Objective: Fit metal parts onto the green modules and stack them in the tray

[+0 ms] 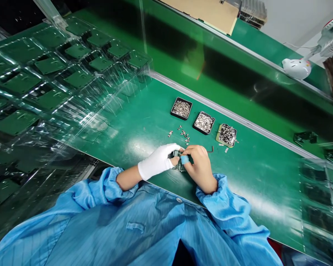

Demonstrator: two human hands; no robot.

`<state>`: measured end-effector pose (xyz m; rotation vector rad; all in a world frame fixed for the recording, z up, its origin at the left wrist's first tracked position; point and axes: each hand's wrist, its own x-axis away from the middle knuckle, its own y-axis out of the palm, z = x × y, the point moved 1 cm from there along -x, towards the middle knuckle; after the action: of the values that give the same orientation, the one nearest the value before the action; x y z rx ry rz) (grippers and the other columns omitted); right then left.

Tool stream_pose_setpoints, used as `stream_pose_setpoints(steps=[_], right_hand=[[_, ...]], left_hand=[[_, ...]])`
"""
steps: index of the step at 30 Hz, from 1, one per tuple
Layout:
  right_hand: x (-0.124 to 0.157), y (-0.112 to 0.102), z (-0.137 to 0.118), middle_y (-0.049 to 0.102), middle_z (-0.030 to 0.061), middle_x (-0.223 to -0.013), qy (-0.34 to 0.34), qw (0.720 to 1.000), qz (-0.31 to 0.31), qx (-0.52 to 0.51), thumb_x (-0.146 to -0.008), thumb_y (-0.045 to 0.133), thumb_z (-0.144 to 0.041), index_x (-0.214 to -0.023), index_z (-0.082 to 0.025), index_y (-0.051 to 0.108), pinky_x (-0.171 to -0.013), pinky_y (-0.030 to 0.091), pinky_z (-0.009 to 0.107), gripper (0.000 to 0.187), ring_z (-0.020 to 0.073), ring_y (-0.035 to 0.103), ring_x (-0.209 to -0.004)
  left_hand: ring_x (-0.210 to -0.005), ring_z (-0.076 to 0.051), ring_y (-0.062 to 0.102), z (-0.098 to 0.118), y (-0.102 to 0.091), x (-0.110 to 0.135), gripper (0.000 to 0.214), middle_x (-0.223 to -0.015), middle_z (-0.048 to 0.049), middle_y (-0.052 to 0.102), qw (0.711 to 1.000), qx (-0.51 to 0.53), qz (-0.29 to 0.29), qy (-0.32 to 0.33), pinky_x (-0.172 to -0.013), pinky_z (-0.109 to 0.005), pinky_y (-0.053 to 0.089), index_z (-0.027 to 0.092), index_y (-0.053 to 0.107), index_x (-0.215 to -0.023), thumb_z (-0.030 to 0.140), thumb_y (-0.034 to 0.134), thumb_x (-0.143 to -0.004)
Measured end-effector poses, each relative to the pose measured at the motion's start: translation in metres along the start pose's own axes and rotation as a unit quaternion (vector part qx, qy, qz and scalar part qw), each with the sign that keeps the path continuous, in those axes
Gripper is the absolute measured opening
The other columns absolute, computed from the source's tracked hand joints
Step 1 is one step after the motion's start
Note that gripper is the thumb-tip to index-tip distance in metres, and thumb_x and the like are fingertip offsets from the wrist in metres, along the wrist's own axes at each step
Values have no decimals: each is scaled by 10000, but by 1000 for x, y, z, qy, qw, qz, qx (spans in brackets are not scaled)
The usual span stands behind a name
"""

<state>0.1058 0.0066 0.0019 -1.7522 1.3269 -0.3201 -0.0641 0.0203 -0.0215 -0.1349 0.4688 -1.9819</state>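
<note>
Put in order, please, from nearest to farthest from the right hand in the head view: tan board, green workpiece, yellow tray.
1. Green workpiece: between the right hand and left hand.
2. Yellow tray: on the table, beyond and rightward.
3. Tan board: far ahead, upper ledge.

Glossy green workbench [138, 118], raised green shelf [262, 40], pale wall [294, 16] beyond.

The table [144, 125] is green, with shiny white patches. The held part [179, 167] is green too. The coat [100, 229] is blue, with thin darker stripes on 1 sleeve [33, 236]. The glove [154, 162] is white, and the thumb wrap [184, 159] is light blue. 2 boxes [179, 116] are black and 1 box [223, 143] is yellow. The bits [182, 108] are silver. The fan [296, 69] is white.
</note>
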Motion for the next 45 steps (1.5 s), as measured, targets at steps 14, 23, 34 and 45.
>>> stream_pose_setpoints(steps=[14,23,34,45], right_hand=[[1,2,-1,604,79,-968,18,998,-3,-52,-818,473,-106,-863,-216,515,-797,432,394,126,237,551,-912],[5,16,6,579,23,-955,182,918,-5,-353,-867,523,-224,-1030,-241,496,-832,473,328,166,173,576,-894],[35,13,6,486,138,-1315,86,969,-26,-230,-860,581,-455,-1310,-232,385,-1093,303,547,539,290,465,-1237],[-24,-171,185,648,108,-1053,409,854,321,-27,-841,593,-483,-1174,-108,570,-821,517,336,502,220,616,-951]], left_hand=[[-981,-189,633,3,0,-2,204,-1019,-36,684,1000,17,-3,-21,-880,-297,493,175,608,-999,237,498,-838],[-863,-185,600,10,6,-5,184,-936,-50,621,996,-42,48,-66,-798,-323,504,170,502,-987,199,455,-812],[-915,-202,635,11,-27,1,227,-954,-63,650,974,-80,211,-6,-867,-361,514,176,532,-1024,319,489,-853],[-885,-259,687,-22,-35,-5,381,-945,-50,728,981,-104,103,-127,-824,-371,551,217,620,-918,542,491,-767]])
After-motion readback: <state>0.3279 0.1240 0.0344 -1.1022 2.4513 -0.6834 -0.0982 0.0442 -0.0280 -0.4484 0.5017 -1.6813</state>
